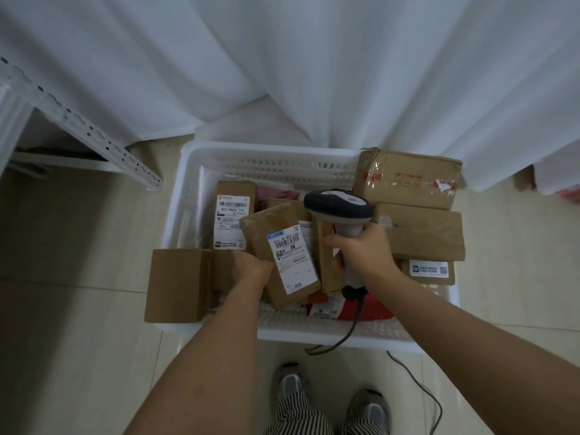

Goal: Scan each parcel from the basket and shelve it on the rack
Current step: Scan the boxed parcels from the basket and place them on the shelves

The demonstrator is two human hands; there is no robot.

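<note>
Rack (81,120) steel shows at the far left, a white slotted upright and a low shelf; what sits on that shelf is too dark to tell, so no shelved parcel can be confirmed. Next comes the basket (276,158), white plastic on the tiled floor, still well filled. A plain box (175,284) lies over its near left corner. Against the left wall stands a labelled box (233,215). The left hand (251,266) reaches in beside it and grips the lower left edge of a tilted parcel (282,252), fingers curled under it and hidden, label facing up. The parcel remains inside the basket, near its middle. Just to the right, the right hand (361,249) is wrapped round the handle of the scanner (339,205), whose head points forward over the parcels, not clearly at the label. A red bag (364,309) lies by the near wall, and stacked boxes (411,208) fill the right side. Judged from this, the task is early or midway: this parcel awaits its scan, and many more are left.
</note>
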